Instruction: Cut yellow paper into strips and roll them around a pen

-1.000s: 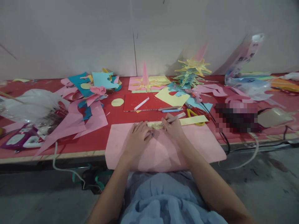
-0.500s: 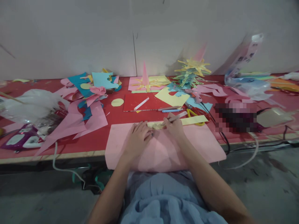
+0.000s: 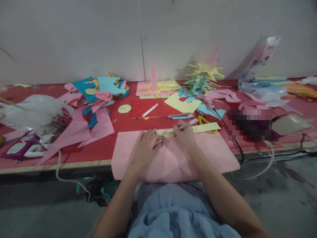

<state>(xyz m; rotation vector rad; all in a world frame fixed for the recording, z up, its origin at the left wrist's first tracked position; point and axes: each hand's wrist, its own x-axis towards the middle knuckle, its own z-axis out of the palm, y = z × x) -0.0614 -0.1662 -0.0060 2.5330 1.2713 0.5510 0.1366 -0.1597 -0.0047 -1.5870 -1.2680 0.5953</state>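
yellow strip (image 3: 206, 127) laid along far edge of pink sheet (image 3: 170, 162), its right end over yellow scissor handles (image 3: 200, 119). pen (image 3: 190, 123) gripped by right hand (image 3: 184, 136), fingers closed round it, tip held at strip. left hand (image 3: 148, 142) laid flat on pink sheet, nothing seen gripped, fingertips by strip's left end. beyond, white pen (image 3: 150, 110) rested on red board (image 3: 137, 107); 1 paper tree (image 3: 203, 77) stood near wall (image 3: 99, 39).

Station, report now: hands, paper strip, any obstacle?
Left hand flat, at strip's left end. Right hand gripping pen on yellow strip. Yellow-handled scissors partly under strip's right end.
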